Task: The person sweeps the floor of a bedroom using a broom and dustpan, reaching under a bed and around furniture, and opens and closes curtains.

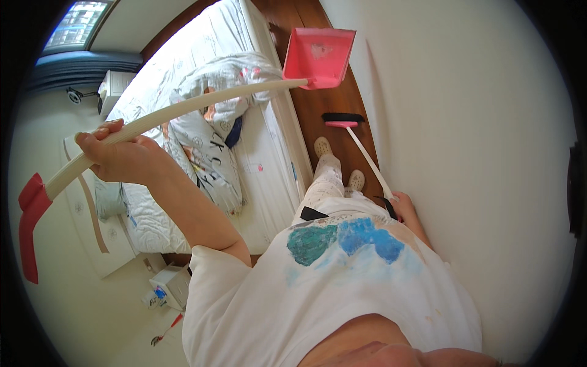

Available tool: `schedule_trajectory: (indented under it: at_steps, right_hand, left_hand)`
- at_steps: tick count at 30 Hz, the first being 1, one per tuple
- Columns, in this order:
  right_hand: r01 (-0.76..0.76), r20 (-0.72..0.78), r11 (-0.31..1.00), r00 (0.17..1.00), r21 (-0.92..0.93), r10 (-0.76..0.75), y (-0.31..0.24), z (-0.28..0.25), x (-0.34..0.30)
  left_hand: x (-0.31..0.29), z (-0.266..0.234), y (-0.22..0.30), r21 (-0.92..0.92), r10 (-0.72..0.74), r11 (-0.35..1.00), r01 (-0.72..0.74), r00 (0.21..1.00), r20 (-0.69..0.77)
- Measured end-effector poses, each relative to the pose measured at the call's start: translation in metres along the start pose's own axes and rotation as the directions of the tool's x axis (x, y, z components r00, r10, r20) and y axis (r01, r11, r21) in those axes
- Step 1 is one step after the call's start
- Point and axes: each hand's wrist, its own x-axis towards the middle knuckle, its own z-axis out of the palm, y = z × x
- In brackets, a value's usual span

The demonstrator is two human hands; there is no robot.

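Observation:
Held up at the left, a long-handled dustpan (pixel 208 101) has its cream handle wrapped by the fingers of my left hand (pixel 125 158). Its pink pan (pixel 333 52) hangs over the wooden floor between bed and wall, with a pale grey patch inside. A red end piece (pixel 35 211) sticks out past my grip. Low at my right side, my right hand (pixel 408 209) is closed round the handle of a broom (pixel 369 153). The broom's pink head with dark bristles (pixel 342 117) is down by the floor ahead of my feet.
A bed (pixel 263 183) with white bedding and a rumpled printed quilt (pixel 211 165) runs along the left. A bare pale wall (pixel 465 134) rises close on the right. Between them lies a narrow strip of wooden floor (pixel 299 122). White nightstands (pixel 173 284) flank the bed.

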Motion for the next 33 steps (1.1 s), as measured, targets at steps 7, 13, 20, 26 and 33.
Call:
schedule_trajectory:
  at_steps: [7,13,20,26,33]
  right_hand:
    - [-0.04,-0.015,0.955,0.999,0.295,0.046,-0.144,0.006,0.137]
    - [-0.008,0.038,0.982,0.999,0.19,0.001,-0.208,-0.015,0.104]
    - [-0.075,-0.073,0.989,0.994,0.128,0.085,-0.116,-0.013,0.077]
    - [-0.12,0.007,0.977,0.993,0.175,0.12,-0.193,-0.017,0.173]
    - [-0.025,-0.016,0.931,0.999,0.364,0.033,-0.324,-0.026,0.265]
  left_hand:
    - [0.043,0.037,-0.051,0.02,-0.024,1.0,0.024,1.0,0.008]
    - [0.099,0.055,-0.088,0.116,-0.019,0.993,0.021,1.0,-0.024]
    - [0.13,0.079,-0.131,0.15,0.03,0.988,-0.03,1.0,0.004]
    - [0.145,0.092,-0.154,0.074,0.05,0.996,-0.049,0.999,-0.014]
    - [0.147,0.135,-0.168,0.175,0.003,0.985,-0.007,1.0,0.021]
